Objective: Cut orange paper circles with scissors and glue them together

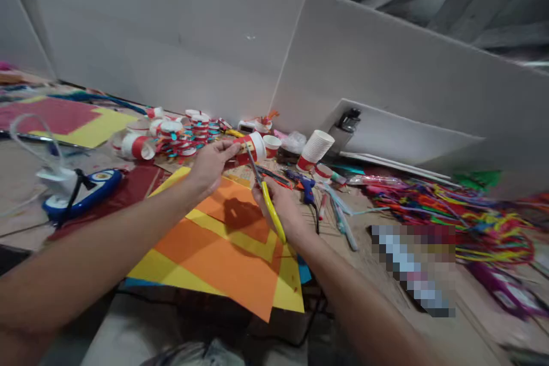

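Observation:
My left hand (pixel 213 167) is closed round a red and white paper cup (pixel 251 148), which lies tipped on its side in the air with its white end toward the right. In my right hand (pixel 281 206) is a pair of scissors (pixel 271 206) with yellow handles. Their metal blades point up and reach the cup's side; whether they have cut into it I cannot tell. Beneath both hands lie overlapping sheets of orange paper (pixel 189 257) and yellow paper (pixel 287 291).
Cut cup pieces (pixel 199 126) pile up behind my left hand. A stack of paper cups (pixel 316 150) leans at the back, near a blue glue gun (pixel 307 187). Colourful pipe cleaners (pixel 493 223) spread at right; a blue power strip (pixel 83 194) lies left. A partition wall (pixel 193 40) stands behind.

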